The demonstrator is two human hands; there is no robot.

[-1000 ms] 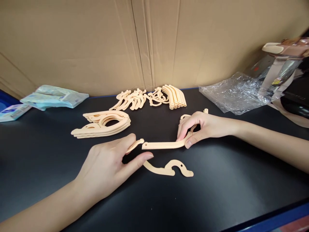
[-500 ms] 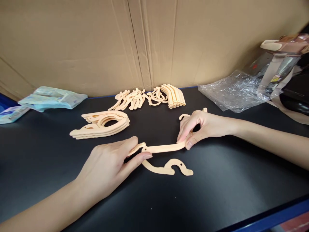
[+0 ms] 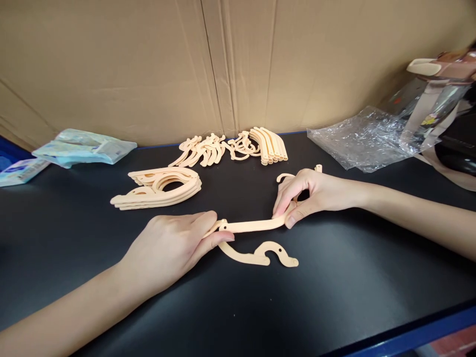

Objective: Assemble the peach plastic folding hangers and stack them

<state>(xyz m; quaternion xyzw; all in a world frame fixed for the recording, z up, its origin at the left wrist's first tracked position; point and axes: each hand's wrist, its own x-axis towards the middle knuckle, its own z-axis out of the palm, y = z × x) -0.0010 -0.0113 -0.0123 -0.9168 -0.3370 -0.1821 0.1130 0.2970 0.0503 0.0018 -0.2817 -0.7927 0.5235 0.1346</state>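
Observation:
My left hand [image 3: 174,245] pinches a short peach plastic piece [image 3: 217,227] between thumb and forefinger. Its tip overlaps the end of a longer peach arm piece [image 3: 256,225], which my right hand [image 3: 310,193] grips at its far end. Both pieces rest low over the black table [image 3: 334,292]. Just in front of them lies a loose hook-shaped peach piece [image 3: 260,255]. Behind my left hand sits a stack of assembled peach hangers [image 3: 158,188].
Two heaps of loose peach parts [image 3: 230,148] lie near the cardboard wall [image 3: 223,64]. Crumpled clear plastic [image 3: 357,141] and a shiny bag [image 3: 435,104] are at the right. Blue-white packets [image 3: 82,148] lie at the left. The table's blue front edge [image 3: 420,334] runs across the lower right.
My left hand brought its short piece rightward until it met the end of the long arm piece; one second ago a gap showed between them. The right hand has barely moved.

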